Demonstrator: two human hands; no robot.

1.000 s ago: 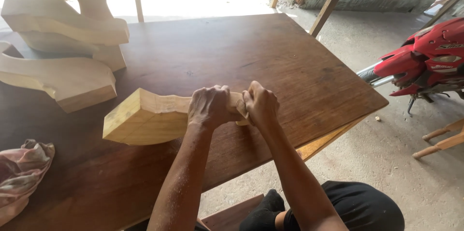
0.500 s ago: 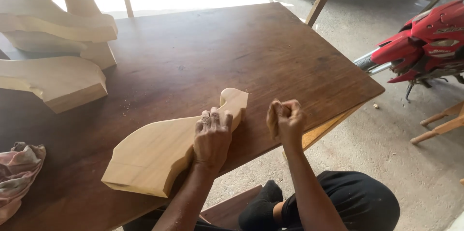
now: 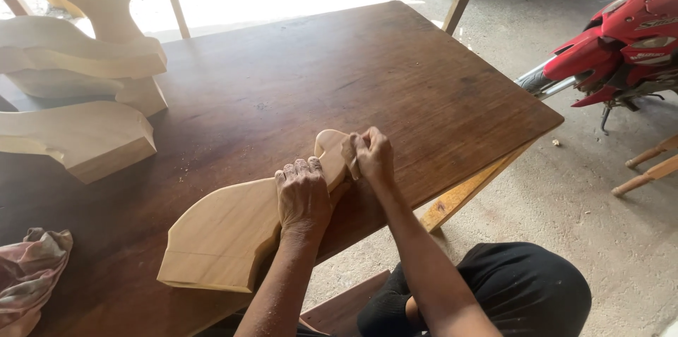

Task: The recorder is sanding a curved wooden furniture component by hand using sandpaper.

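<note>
While left hand point(image 3: 304, 192) clamps the wooden piece point(image 3: 233, 231), right hand point(image 3: 371, 155) pinches its tip.

The left hand point(image 3: 304, 192) covers the middle of the pale curved wooden piece point(image 3: 226, 231), and whatever the right hand point(image 3: 371, 157) pinches at its narrow far end is too small to tell. Left edge cuts off the crumpled pinkish cloth point(image 3: 28, 280) and stacked pale wood blocks point(image 3: 78, 136); the red motorbike point(image 3: 621, 40) runs off the right.
</note>
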